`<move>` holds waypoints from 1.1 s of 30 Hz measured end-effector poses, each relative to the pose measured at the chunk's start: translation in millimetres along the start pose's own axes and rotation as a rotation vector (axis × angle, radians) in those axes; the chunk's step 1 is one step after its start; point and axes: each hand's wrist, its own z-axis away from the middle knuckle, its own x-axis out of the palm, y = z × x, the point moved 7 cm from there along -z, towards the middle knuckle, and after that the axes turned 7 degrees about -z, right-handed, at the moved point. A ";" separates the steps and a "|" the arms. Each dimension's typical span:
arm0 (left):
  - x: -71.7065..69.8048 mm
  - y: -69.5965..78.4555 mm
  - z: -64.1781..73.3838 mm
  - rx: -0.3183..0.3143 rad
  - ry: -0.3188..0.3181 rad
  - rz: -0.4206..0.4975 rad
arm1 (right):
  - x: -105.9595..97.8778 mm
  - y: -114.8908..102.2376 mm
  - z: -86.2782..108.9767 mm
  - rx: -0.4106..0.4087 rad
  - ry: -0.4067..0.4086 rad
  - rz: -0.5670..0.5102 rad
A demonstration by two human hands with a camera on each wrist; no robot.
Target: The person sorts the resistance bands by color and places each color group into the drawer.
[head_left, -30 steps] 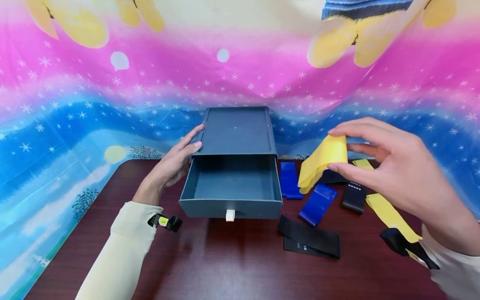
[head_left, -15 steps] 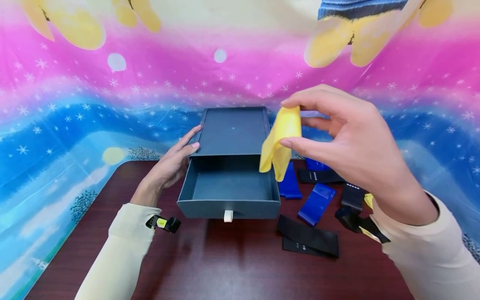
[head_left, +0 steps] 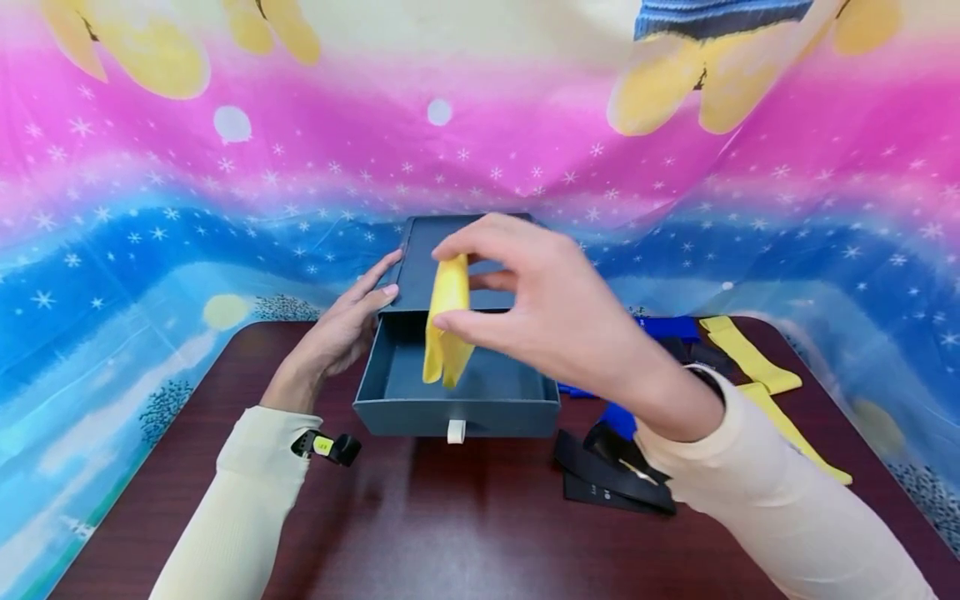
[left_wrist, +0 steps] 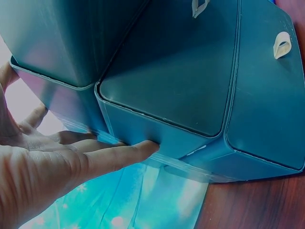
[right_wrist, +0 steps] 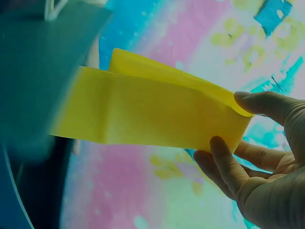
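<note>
In the head view, a dark grey drawer cabinet [head_left: 414,279] stands at the back of the table with its top drawer [head_left: 510,419] pulled out. My left hand [head_left: 337,337] rests along the cabinet's left side, and its straight fingers [left_wrist: 121,155] touch that wall in the left wrist view. Between thumb and fingertips, my right hand [head_left: 551,304] pinches a yellow resistance band [head_left: 448,321] by its upper folded end. The band's loose lower ends hang over the drawer's left half. The right wrist view shows the yellow band folded double, partly hidden behind the drawer.
Right of the cabinet lie a folded black band [head_left: 611,487], a blue band [head_left: 675,327] and two yellow bands [head_left: 753,354], some partly hidden by my right arm. A patterned cloth [head_left: 337,125] hangs behind the brown table [head_left: 450,525]. White tabs [left_wrist: 282,45] mark lower drawers.
My right hand has carried the yellow band leftward from above the other bands to over the drawer. The left hand has stayed on the cabinet's side.
</note>
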 end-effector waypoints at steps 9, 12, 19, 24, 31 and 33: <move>1.3 2.1 0.5 0.013 -0.014 -0.045 | 32.1 -49.1 -11.4 0.227 -0.082 -0.056; 1.7 3.3 1.7 0.044 -0.034 -0.026 | 40.2 -51.1 -16.5 0.250 -0.115 -0.046; 4.8 1.4 4.1 0.072 -0.086 0.072 | 50.5 -54.1 -24.9 0.235 -0.144 0.020; 2.7 1.0 3.2 0.057 -0.050 0.038 | 57.5 -37.3 -22.5 0.284 -0.173 0.006; 2.4 1.1 1.1 0.035 -0.023 0.025 | 52.9 -8.0 -5.7 0.366 -0.209 0.040; 1.9 0.9 0.9 0.026 -0.013 0.033 | 47.7 -2.3 0.0 0.380 -0.204 0.064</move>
